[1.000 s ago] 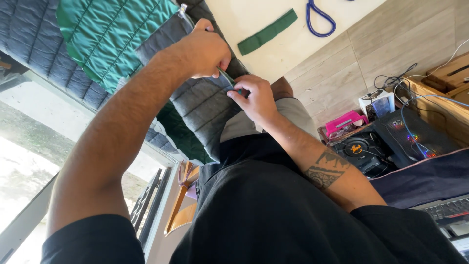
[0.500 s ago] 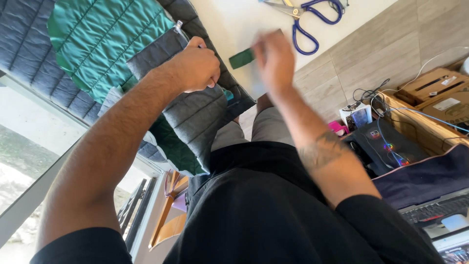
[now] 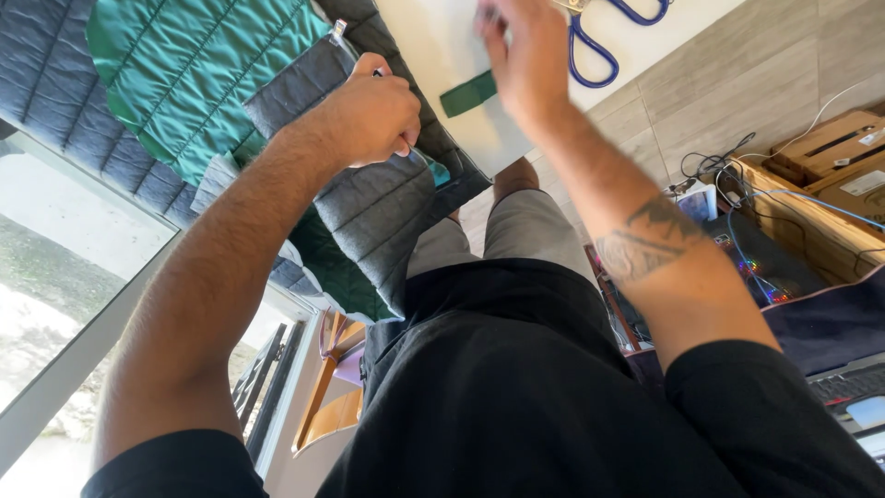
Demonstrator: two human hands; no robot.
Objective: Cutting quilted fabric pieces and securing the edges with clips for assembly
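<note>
My left hand (image 3: 371,115) is clenched on the edge of a grey quilted fabric (image 3: 383,207) that drapes over my lap. A teal quilted fabric (image 3: 198,78) lies joined beside it. My right hand (image 3: 530,55) is raised over a white tabletop (image 3: 433,41), blurred by motion, so I cannot make out its fingers or whether it holds anything. It sits just left of blue-handled scissors (image 3: 604,41) and above a dark green strip (image 3: 468,93) on that tabletop. A small metal piece (image 3: 337,29) shows at the grey fabric's upper edge.
Grey floor tiles (image 3: 737,83) spread to the right. Cardboard boxes (image 3: 834,152), tangled cables (image 3: 728,171) and a dark device with coloured lights (image 3: 751,272) crowd the right side. A window frame (image 3: 101,341) runs along the left, with wooden pieces (image 3: 323,387) beneath.
My right hand left the grey fabric near my left hand and rose to the white tabletop beside the scissors. My left hand kept its grip on the fabric.
</note>
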